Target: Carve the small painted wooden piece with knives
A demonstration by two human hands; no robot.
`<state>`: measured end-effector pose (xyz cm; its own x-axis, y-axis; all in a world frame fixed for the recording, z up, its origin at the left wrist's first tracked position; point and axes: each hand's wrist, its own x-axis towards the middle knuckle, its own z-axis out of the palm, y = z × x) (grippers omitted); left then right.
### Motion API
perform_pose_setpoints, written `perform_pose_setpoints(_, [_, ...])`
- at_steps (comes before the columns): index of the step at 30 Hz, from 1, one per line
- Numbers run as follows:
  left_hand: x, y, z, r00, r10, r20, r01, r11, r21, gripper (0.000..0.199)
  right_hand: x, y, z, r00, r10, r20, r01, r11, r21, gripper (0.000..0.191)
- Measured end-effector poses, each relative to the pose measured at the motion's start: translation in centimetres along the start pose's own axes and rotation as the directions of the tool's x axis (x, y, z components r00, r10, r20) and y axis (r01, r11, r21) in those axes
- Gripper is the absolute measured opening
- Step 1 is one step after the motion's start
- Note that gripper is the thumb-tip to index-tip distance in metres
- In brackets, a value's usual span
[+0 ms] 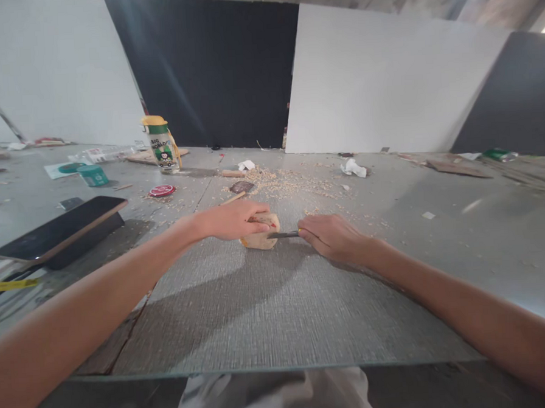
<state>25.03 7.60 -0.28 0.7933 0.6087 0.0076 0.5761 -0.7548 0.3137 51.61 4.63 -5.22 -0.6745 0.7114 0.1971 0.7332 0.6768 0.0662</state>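
Near the middle of the table, my left hand (pixel 239 220) is closed over the top and left side of a pale, carved wooden block (pixel 260 240) with small red and yellow marks. My right hand (pixel 331 234) is wrapped around the handle of a slim carving tool (pixel 287 234), most of the handle hidden in the fingers. The tool's dark metal shaft points left, and its tip meets the block's right side. How deep the tip sits cannot be seen.
Wood shavings (pixel 280 182) scatter beyond my hands, with crumpled tissue (pixel 353 168) to their right. A yellow-lidded bottle (pixel 162 146), a red round lid (pixel 162 191) and a teal container (pixel 92 175) stand left. A propped phone (pixel 61 230) lies by my left forearm.
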Motion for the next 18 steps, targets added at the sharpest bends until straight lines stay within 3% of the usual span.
perform_pose_setpoints(12, [-0.2, -0.3, -0.3, 0.999, 0.032, -0.001, -0.032, 0.999, 0.03, 0.03, 0.8, 0.0, 0.5, 0.999, -0.04, -0.012, 0.04, 0.999, -0.028, 0.037])
perform_pose_setpoints(18, [0.4, -0.5, 0.0, 1.0, 0.009, -0.003, -0.009, 0.996, 0.086, 0.03, 1.7, -1.1, 1.4, 0.998, -0.045, 0.041, 0.05, 0.99, -0.128, 0.037])
